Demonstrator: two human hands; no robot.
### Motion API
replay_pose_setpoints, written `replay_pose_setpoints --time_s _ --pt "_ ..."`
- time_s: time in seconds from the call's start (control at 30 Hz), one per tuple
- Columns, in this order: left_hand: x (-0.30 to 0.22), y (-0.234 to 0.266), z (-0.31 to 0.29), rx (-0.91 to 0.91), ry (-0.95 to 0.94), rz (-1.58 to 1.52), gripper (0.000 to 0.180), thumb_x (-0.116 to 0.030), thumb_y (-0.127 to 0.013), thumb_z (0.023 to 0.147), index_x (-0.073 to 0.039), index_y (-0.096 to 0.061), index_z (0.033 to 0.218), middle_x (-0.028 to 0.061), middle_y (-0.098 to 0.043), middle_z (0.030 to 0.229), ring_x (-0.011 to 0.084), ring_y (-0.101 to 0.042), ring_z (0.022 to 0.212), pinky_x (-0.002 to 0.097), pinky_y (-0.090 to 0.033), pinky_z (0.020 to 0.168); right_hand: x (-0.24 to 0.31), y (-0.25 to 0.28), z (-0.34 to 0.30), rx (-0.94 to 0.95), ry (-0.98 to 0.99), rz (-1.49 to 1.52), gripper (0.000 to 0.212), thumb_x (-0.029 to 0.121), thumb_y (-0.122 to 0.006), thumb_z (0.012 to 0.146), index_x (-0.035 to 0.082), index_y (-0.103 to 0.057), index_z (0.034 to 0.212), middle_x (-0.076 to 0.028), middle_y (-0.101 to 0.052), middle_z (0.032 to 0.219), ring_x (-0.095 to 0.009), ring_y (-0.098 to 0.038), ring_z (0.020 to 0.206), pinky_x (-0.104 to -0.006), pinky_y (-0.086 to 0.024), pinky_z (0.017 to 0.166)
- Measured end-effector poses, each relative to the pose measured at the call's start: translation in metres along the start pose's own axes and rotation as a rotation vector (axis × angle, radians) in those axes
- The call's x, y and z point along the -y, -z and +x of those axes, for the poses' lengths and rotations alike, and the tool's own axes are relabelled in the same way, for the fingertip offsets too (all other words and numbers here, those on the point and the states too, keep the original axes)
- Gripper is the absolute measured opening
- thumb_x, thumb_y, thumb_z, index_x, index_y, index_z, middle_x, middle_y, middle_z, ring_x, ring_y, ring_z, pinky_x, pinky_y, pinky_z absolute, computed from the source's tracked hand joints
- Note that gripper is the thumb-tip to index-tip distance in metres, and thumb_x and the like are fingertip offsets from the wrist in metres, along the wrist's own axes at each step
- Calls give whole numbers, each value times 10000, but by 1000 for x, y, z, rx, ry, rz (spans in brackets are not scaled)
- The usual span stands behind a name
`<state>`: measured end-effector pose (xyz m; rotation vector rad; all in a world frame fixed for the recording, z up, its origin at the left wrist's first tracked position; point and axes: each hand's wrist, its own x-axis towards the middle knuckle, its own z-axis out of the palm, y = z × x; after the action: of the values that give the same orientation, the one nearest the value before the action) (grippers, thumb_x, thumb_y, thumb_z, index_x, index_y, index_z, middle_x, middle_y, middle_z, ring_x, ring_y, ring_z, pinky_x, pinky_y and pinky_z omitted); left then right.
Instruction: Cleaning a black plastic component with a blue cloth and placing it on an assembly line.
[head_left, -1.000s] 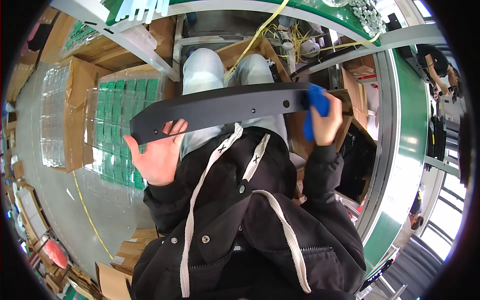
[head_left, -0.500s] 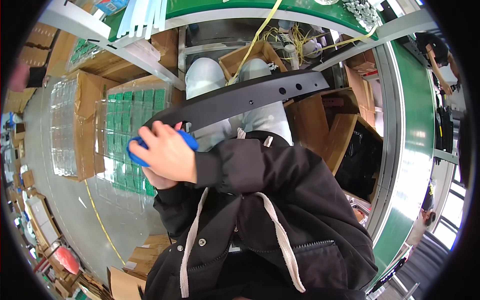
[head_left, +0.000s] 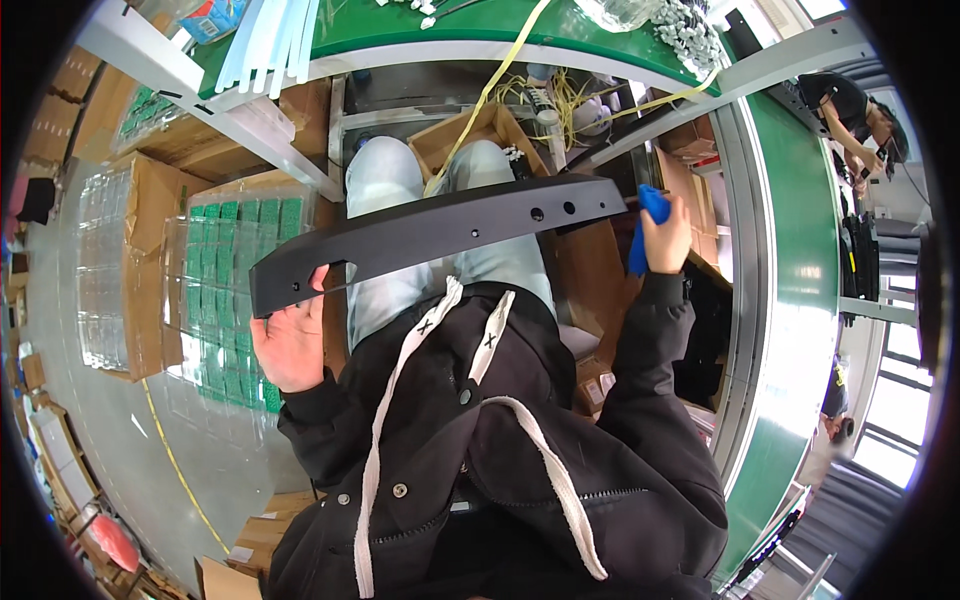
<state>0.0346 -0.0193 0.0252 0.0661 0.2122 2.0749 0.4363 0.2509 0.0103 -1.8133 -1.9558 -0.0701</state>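
Note:
A long, slightly curved black plastic panel (head_left: 420,232) with several round holes spans the space above my knees. Its left end rests in my left hand (head_left: 290,340), whose thumb and fingers grip the lower edge around a notch. Beyond the panel's right end, my right hand (head_left: 668,240) is closed on a blue cloth (head_left: 648,222). The cloth is bunched at that end; whether it touches the panel I cannot tell.
Stacked clear trays with green pieces (head_left: 225,285) stand at the left beside a cardboard box (head_left: 150,260). Ahead runs a green bench (head_left: 400,30) with pale blue strips (head_left: 268,45). Open cartons (head_left: 600,290) sit at the right, and a person (head_left: 855,125) works farther right.
My right hand has moved with the blue cloth from the panel's left end to its right end. The panel has shifted slightly left, and its left end now shows.

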Motion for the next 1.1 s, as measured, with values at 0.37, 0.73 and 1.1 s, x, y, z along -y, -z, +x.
replay_pose_setpoints --time_s 0.37,0.73,1.1 --pt "-6 -1 0 -85 -59 132 432 -238 -326 924 59 -396 1230 207 -392 1306 465 -261 1243 557 -205 1062 -69 -27 -15 555 -375 2209 269 290 -467 791 100 -537 968 -173 -532 1182 -153 -463 574 -260 -382 528" --pt "-14 -40 34 -225 -25 -150 510 -143 -363 882 110 -196 1292 274 -184 1379 453 -148 1291 541 -156 1085 2 -25 -7 673 -381 1554 512 270 -480 716 16 -514 1159 -62 -581 934 -131 -488 658 -244 -398 605" --pt "-25 -14 42 -500 75 -268 523 -151 -334 888 108 -141 1299 309 -216 1341 452 -235 1261 510 -231 1064 -11 -5 15 966 -272 1353 358 132 -500 745 2 -544 1075 -21 -556 865 -89 -510 767 -201 -405 700"
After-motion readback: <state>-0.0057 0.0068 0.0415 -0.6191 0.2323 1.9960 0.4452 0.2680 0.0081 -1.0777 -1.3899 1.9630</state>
